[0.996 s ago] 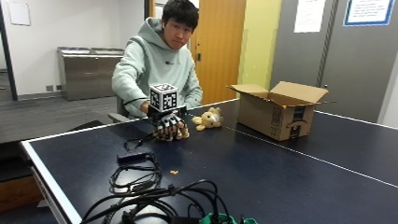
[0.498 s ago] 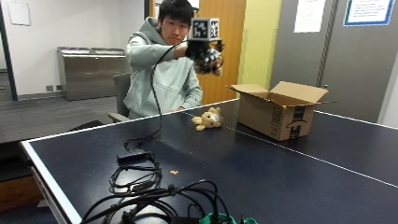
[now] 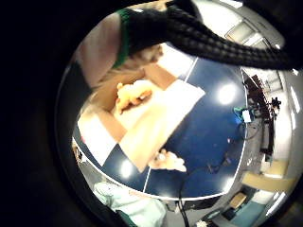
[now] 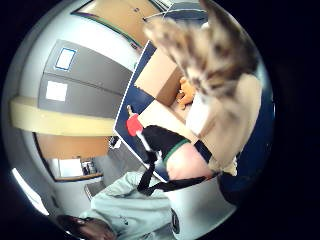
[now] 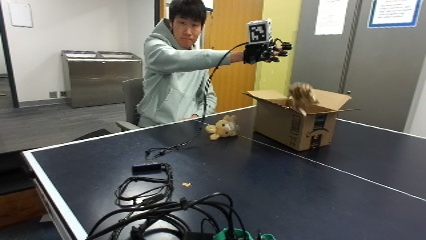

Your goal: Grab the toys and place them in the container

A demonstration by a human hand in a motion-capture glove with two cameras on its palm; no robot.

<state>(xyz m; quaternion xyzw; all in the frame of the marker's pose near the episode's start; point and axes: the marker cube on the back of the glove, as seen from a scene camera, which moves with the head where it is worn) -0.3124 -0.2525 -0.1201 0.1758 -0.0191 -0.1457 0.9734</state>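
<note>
The right hand point(image 5: 266, 49) hung with fingers apart above the box point(image 5: 297, 120), 1 toy point(image 5: 301, 95) falling into it, while the teddy point(image 5: 223, 128), at 9 o'clock of the box, looked soft and light, best gripped around its body.

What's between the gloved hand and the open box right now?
In the outside view, a brown plush toy is in mid-air below the right hand, just over the cardboard box. Nothing else lies between them.
</note>
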